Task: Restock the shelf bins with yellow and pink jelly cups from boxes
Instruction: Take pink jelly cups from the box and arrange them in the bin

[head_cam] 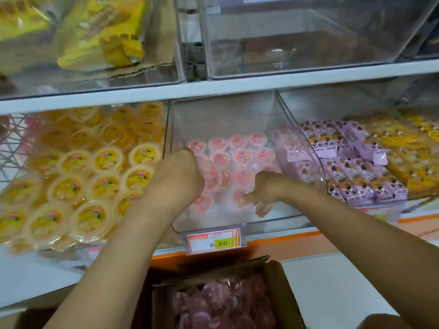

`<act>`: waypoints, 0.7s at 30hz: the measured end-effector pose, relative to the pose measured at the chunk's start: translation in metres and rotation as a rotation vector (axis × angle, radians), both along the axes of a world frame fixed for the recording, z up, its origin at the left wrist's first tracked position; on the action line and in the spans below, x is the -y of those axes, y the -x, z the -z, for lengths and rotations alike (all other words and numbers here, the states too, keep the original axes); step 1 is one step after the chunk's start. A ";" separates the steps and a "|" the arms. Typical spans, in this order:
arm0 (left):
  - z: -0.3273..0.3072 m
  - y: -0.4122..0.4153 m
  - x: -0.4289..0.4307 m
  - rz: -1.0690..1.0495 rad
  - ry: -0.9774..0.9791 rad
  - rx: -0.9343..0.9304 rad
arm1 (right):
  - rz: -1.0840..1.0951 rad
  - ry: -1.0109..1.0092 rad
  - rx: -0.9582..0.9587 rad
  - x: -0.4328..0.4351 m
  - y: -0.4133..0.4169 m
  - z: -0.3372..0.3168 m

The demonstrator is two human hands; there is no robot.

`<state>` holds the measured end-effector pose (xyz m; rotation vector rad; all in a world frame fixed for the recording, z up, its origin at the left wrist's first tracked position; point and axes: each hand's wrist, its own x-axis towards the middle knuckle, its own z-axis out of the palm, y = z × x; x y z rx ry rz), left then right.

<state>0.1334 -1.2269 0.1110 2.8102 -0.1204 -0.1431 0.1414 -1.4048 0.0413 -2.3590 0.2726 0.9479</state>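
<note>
A clear middle shelf bin holds several pink jelly cups lying in rows. Both my hands are inside it. My left hand reaches along the bin's left wall with its back to the camera; its fingers curl down over the pink cups and are hidden. My right hand is at the front right of the bin, thumb and curled fingers around a pink cup. The bin to the left is full of yellow jelly cups. An open cardboard box below holds more pink cups.
A price tag reading 6.60 hangs on the bin's front. Purple snack packets fill the bin on the right. On the shelf above are yellow packets and a clear bin. An orange strip edges the shelf front.
</note>
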 end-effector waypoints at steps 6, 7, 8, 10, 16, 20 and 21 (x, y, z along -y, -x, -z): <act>0.003 -0.004 -0.001 0.002 0.049 0.018 | 0.086 -0.173 -0.150 -0.010 -0.003 0.002; 0.005 -0.005 -0.001 -0.006 0.068 0.018 | 0.079 -0.196 -0.142 -0.012 -0.003 0.002; 0.008 -0.006 -0.001 -0.018 0.089 0.014 | 0.077 -0.219 -0.133 -0.014 -0.001 0.002; 0.012 -0.006 -0.001 -0.027 0.135 -0.002 | 0.086 -0.244 -0.087 -0.014 -0.001 0.001; 0.025 -0.003 0.011 -0.071 0.514 -0.101 | 0.470 -0.702 0.185 0.003 0.009 -0.025; 0.030 0.008 0.027 -0.102 0.821 -0.313 | 0.562 -0.830 0.276 0.008 0.027 -0.033; 0.036 0.007 0.028 -0.053 0.771 -0.341 | 0.556 -0.753 0.288 0.012 0.027 -0.031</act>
